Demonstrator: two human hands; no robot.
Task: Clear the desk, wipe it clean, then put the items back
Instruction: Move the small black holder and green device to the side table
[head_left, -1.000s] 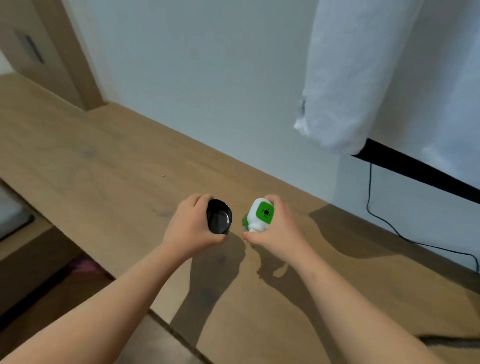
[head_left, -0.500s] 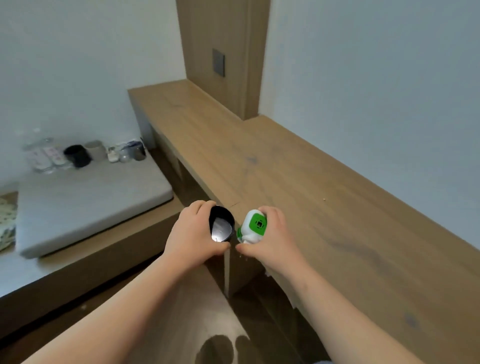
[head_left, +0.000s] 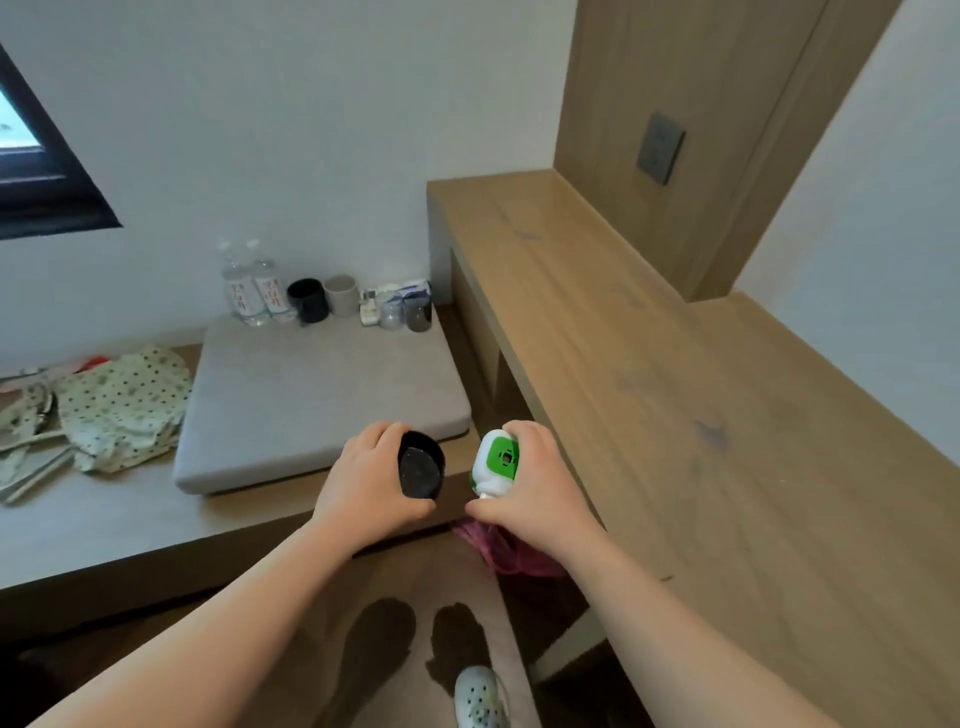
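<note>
Left hand (head_left: 363, 483) grips one black cup (head_left: 421, 470), right hand (head_left: 537, 491) one green-white bottle (head_left: 496, 462), just off the desk (head_left: 675, 415) edge; two water bottles (head_left: 254, 288) stand on the cushion (head_left: 311, 405).

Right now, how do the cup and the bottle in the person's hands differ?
The cup is black all over; the bottle is white with a green patch. The cup is open, its inside showing to the camera; the bottle shows no opening. The left hand grips the cup, the right hand the bottle. Both are held in the air side by side, not touching.
</note>
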